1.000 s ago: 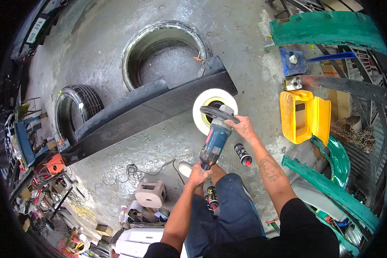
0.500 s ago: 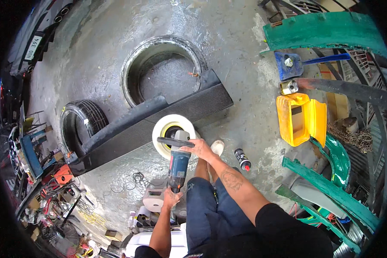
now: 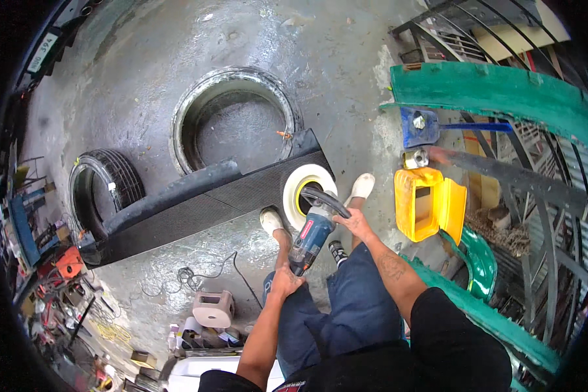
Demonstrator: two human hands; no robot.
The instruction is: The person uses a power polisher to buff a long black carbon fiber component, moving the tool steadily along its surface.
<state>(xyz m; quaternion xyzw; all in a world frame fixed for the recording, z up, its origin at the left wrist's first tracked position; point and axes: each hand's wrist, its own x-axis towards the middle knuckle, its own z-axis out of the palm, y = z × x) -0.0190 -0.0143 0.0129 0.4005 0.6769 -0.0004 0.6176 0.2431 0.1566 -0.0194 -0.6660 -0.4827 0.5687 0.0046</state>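
A blue corded polisher (image 3: 313, 234) with a round white pad (image 3: 294, 186) is in both my hands. My left hand (image 3: 286, 283) is wrapped round the rear end of its body. At the front, my right hand (image 3: 354, 224) grips by the black loop handle (image 3: 326, 199). The pad lies over the right end of a long black panel with a fine woven pattern (image 3: 209, 206); whether it touches or spins I cannot tell. This panel rests across two tyres, a large one (image 3: 183, 124) behind it and a smaller one (image 3: 127, 171) at its left.
A beige stool (image 3: 213, 309) and a black cord (image 3: 245, 281) lie on the floor at my left. To the right are a cut yellow container (image 3: 405, 202), a blue dustpan (image 3: 418, 134) and green car panels (image 3: 483, 88). Tools and clutter (image 3: 65, 307) crowd the far left.
The polisher has moved right along the panel to its right end, tilting with its rear toward the lower left. Both hands went with it, and my feet stand further apart.
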